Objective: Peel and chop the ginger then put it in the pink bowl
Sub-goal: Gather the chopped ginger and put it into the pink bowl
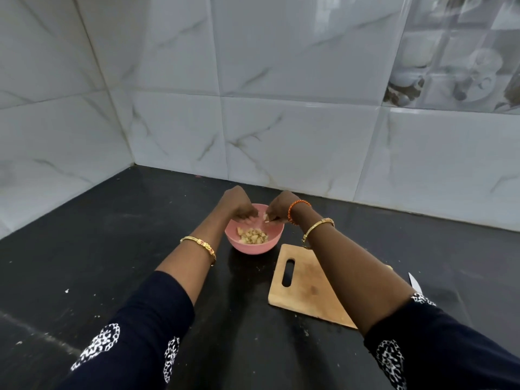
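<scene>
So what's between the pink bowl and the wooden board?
Nothing. In the head view, only bare black counter separates the pink bowl from the wooden board.

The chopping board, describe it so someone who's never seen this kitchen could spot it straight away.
On the black countertop below the marbled wall tiles, look right of the pink bowl. The chopping board lies flat there, partly under the right forearm. It is the only pale wooden thing, with a slot handle.

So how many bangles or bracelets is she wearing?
3: a gold bangle on the left forearm, an orange bracelet at the right wrist, a second gold bangle just below it. The sleeves could hide more.
</scene>
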